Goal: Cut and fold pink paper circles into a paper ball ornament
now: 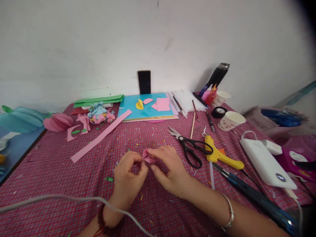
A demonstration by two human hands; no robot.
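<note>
Over the middle of the checked cloth, a small folded piece of pink paper (149, 158) sits between my two hands. My left hand (129, 176) pinches its left end between thumb and finger. From the other side, my right hand (170, 169) grips it with the index finger on top and the thumb below. My fingers cover part of the paper. Black-handled scissors (190, 144) lie just right of my right hand, blades partly spread. Farther right is a yellow hot glue gun (217, 154) with a glue stick in its back. A long pink paper strip (101, 136) lies to the left.
Paper scraps (97, 113) and a pink paper ball (59, 121) sit at the left. A phone (144, 82) leans on the wall behind blue sheets (128, 107). Paper cups (231, 121), a power bank (266, 161) and a dark blue tool (256, 194) stand or lie right. A cable (74, 198) crosses the front.
</note>
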